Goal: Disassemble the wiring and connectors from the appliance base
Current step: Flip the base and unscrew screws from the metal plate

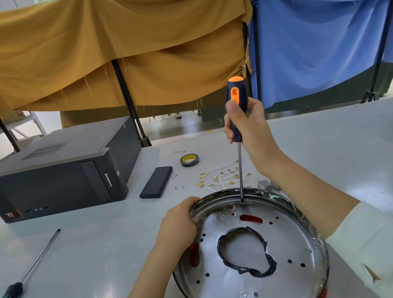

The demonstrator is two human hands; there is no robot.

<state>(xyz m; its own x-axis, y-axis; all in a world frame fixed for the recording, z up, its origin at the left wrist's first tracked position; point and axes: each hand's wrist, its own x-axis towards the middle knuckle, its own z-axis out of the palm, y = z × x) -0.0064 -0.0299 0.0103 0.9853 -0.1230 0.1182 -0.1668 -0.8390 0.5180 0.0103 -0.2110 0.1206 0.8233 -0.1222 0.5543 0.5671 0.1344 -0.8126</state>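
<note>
I see the round metal appliance base (249,255) lying on the grey surface (117,240) in the lower middle of the frame, its shiny perforated plate facing up, with a loop of black tape (246,253) around its central opening. My left hand (179,223) has its grip curled over the base's upper-left rim. My right hand (248,126) has its grip wrapped around the handle of an orange-and-dark screwdriver (237,130), held upright, its tip touching the plate near the far rim. Just beyond the base, in the middle of the frame, lie loose white wires with brass connectors (222,176). Near them are a roll of tape (189,160), a flat black bar (156,186) and a few small screws (179,187). A black computer case (52,174) lies at the left, and a second screwdriver with a green handle (19,282) lies at the lower left.
</note>
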